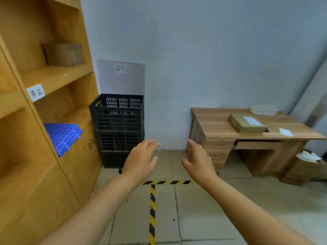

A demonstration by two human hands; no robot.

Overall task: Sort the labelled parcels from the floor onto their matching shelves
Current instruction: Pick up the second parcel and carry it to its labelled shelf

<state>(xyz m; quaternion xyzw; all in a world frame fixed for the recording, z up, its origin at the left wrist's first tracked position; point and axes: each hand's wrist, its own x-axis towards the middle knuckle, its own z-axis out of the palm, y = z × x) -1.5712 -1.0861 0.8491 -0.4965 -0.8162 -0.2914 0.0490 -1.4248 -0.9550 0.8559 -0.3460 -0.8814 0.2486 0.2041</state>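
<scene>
Both hands are held out empty over the floor, fingers spread: the left hand (141, 159) and the right hand (199, 160). A labelled parcel (246, 123) is seen lying near the bench's (212, 128) back right corner. Another box (63, 54) is set on a shelf (53, 76) of the wooden unit, beside stacked black crates (117, 121).

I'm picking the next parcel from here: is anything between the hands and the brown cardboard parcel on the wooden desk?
Nothing visible blocks it. The brown cardboard parcel lies on the wooden desk, ahead and right of the empty right hand, with only bare floor and air between. The left hand is empty too.
</scene>
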